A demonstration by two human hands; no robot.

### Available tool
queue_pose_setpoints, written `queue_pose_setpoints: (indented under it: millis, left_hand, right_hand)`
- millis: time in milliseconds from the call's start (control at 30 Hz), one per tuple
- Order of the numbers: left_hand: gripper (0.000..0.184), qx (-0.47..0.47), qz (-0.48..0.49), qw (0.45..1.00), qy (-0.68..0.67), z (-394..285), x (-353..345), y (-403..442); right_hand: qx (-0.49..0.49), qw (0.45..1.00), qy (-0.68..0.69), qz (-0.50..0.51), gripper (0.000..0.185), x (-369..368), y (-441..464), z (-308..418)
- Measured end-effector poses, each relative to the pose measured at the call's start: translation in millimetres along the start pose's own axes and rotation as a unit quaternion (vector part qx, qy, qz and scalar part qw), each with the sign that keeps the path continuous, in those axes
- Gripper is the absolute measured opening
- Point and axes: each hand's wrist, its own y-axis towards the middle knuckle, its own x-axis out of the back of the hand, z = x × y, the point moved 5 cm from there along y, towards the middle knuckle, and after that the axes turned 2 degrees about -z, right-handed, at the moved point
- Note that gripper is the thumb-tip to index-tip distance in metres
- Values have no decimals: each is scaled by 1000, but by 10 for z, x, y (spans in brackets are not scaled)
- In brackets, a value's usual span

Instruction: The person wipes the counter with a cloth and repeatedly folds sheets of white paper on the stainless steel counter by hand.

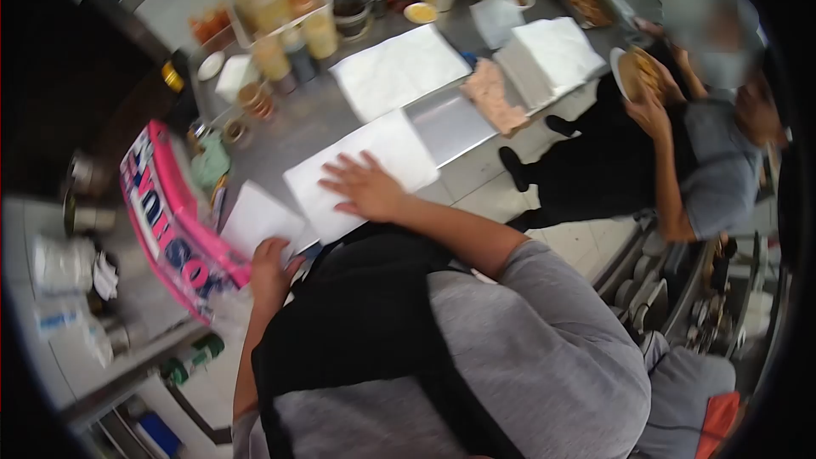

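Note:
My right hand (367, 189) lies flat with its fingers spread on a white paper sheet (408, 149) on the metal counter. Lower left, my left hand (272, 270) closes at the near edge of a smaller-looking white paper (262, 217); its fingertips are partly hidden. Beside that hand lies a pink plastic package (161, 212) with large lettering. Another white sheet (399, 68) is spread farther back on the counter.
A co-worker (714, 153) at the right holds a plate of food (631, 76). Stacked white paper (557, 55) stands by a pinkish cloth (495, 95) at the counter's edge. Sauce bottles fill a bin (280, 4) at the back. A green cloth (211, 160) lies left.

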Motion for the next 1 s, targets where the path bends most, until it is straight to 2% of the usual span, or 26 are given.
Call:
queue_pose_setpoints:
  millis: [33,100,200,233,300,533,600,733,833,900,933,1000]
  left_hand:
    - [38,-25,13,999,20,22,-24,-27]
    - [30,-12,18,999,35,55,-42,-73]
    - [11,2,-19,1000,-19,115,7,-61]
    - [11,9,-40,998,-40,176,10,-71]
    - [11,101,-30,984,-142,258,23,-47]
    - [8,149,16,964,-217,418,-36,-48]
    - [8,135,10,954,-268,469,-74,-52]
    - [11,110,2,965,-238,433,-4,-7]
    - [13,81,5,982,-173,323,174,64]
    - [14,-50,-76,995,-50,77,455,118]
    - [14,-58,-75,994,-53,-23,571,147]
    - [12,-74,-97,993,-1,-237,856,202]
  right_hand:
    - [3,1000,-7,7,59,-29,6,8]
    - [8,1000,-14,-12,59,-1,15,42]
    - [2,1000,-24,-8,58,53,78,80]
    - [-9,999,-31,-1,58,82,93,107]
    - [-6,1000,-23,-8,58,106,149,156]
    - [-55,997,-44,36,53,172,281,295]
    - [-62,997,-35,12,50,207,314,376]
    - [-90,995,34,11,48,265,356,554]
    - [-55,994,92,-31,48,301,450,767]
    - [5,986,151,-66,47,418,568,1029]
    - [18,986,141,-90,39,496,624,1114]
    - [-11,980,176,-95,34,532,672,1121]
